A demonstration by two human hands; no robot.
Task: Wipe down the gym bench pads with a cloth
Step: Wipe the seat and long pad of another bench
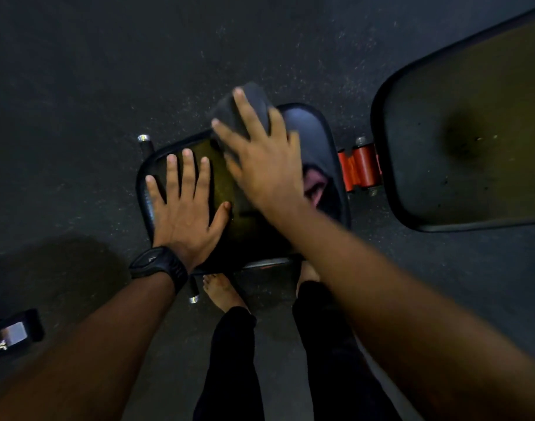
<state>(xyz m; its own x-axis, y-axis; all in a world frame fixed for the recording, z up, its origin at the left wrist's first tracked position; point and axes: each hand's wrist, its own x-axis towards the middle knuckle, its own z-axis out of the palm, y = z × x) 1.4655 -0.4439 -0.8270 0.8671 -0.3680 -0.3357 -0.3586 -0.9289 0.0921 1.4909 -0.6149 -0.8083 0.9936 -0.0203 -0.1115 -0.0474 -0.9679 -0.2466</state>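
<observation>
Currently we're on the seat pad (321, 138), centre of view. The larger back pad (457, 132) sits well apart to the right, with the red hinge bracket (360, 168) between the two.

- Left hand (181, 208): flat, fingers straight and spread, palm pressing the near-left part of the seat pad. It holds nothing and is bracing only. There's a watch (157, 264) on that wrist.
- Right hand (260, 159): fingers straight and spread, pressing the dark cloth (245, 107) onto the far edge of the seat pad. We see no curl round the cloth. The hand is motion-blurred and the thumb isn't visible.
- The cloth sits under the right fingers, and part of it seems to overhang the pad's far edge.

Risks as we judge them:
- The cloth is only pinned, not gripped, so a hard stroke could bunch it or push it off the far edge onto the floor (78, 86).
- The patch under the left palm gets skipped unless that hand moves.
- Leaning on the seat pad could tip it about the hinge.
- Our bare feet (220, 290) are tucked close under the near edge, beside the frame.
</observation>
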